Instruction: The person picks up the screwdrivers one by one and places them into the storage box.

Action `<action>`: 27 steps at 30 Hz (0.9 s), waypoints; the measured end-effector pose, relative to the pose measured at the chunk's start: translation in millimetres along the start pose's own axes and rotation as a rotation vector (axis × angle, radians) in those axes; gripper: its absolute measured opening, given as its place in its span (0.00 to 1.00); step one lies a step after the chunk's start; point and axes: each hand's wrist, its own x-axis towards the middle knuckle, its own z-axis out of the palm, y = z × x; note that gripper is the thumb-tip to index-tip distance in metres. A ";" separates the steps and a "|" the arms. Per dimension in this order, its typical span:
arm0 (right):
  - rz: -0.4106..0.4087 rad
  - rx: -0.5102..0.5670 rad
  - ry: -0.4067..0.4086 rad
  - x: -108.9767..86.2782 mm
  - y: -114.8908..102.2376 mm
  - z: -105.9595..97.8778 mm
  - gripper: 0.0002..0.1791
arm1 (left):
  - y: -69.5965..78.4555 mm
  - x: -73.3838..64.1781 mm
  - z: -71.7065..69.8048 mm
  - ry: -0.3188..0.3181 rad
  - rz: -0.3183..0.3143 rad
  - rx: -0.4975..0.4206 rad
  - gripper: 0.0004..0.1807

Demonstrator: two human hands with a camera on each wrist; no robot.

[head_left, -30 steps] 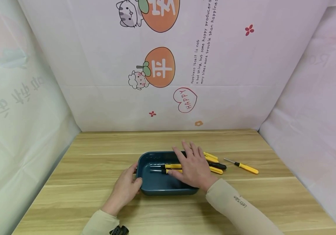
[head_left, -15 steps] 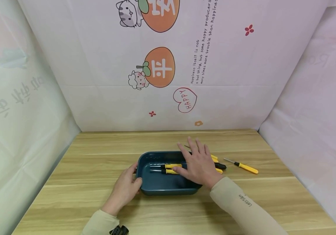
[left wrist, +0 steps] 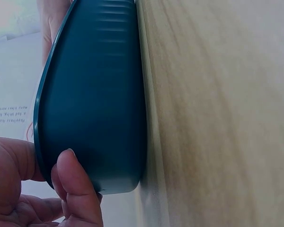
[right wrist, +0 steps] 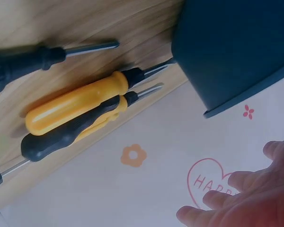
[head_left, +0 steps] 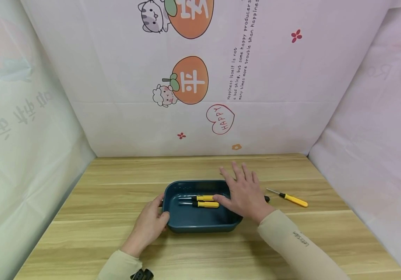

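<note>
A dark teal rectangular box (head_left: 204, 229) sits on the table, with two yellow-handled screwdrivers (head_left: 209, 204) lying side by side in it. My left hand (head_left: 148, 225) grips its left end; in the left wrist view, the thumb and fingers (left wrist: 78, 189) pinch the wall at the rim. Over the right end hovers my right hand (head_left: 245, 194), fingers spread and straight, holding nothing. It hides most of the tools behind it in the head view. The right wrist view shows a yellow-handled screwdriver (right wrist: 78, 104) and black-handled ones (right wrist: 19, 68) on the table beside the box.
Another yellow-handled screwdriver (head_left: 293, 200) lies on the wooden table (head_left: 109, 194) to the right, its tip toward the back left. A white printed cloth (head_left: 127, 128) stands behind the table, and pale cloth walls (head_left: 379, 175) flank both sides.
My right hand has moved right across the box, uncovering the handles of the screwdrivers inside and covering more of the tools beyond the right end. My left hand stays put.
</note>
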 end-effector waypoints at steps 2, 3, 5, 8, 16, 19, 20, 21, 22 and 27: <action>0.008 0.004 -0.006 -0.8 3.0 -1.1 0.54 | -0.1 -0.1 0.1 0.000 0.001 -0.002 0.37; 0.011 0.003 -0.007 -1.0 4.6 -1.4 0.54 | -0.1 -0.1 0.2 0.000 0.001 -0.003 0.37; 0.020 0.012 -0.011 -1.7 7.5 -2.4 0.54 | -0.1 -0.2 0.2 0.000 0.002 -0.005 0.37; 0.033 0.025 -0.012 -2.8 12.2 -3.5 0.55 | 0.0 -0.4 0.4 -0.001 0.002 -0.007 0.37; 0.060 0.067 -0.013 -7.3 24.2 -5.4 0.55 | 0.5 -0.8 0.7 -0.003 -0.006 -0.014 0.37; 0.068 0.063 -0.015 -9.2 28.9 -5.5 0.55 | 0.8 -0.8 0.9 -0.002 -0.009 -0.012 0.37; 0.069 0.063 -0.014 -9.6 30.3 -5.6 0.56 | 0.9 -0.9 0.9 -0.002 -0.010 -0.010 0.37; 0.072 0.061 -0.016 -10.2 31.7 -6.1 0.56 | 1.0 -0.9 1.0 -0.003 -0.012 -0.010 0.37; 0.074 0.058 -0.018 -10.8 33.0 -6.4 0.56 | 1.1 -1.0 1.0 -0.004 -0.014 -0.010 0.37; 0.084 0.044 -0.028 -12.9 38.7 -7.5 0.56 | 1.2 -1.1 0.9 -0.005 -0.016 -0.012 0.37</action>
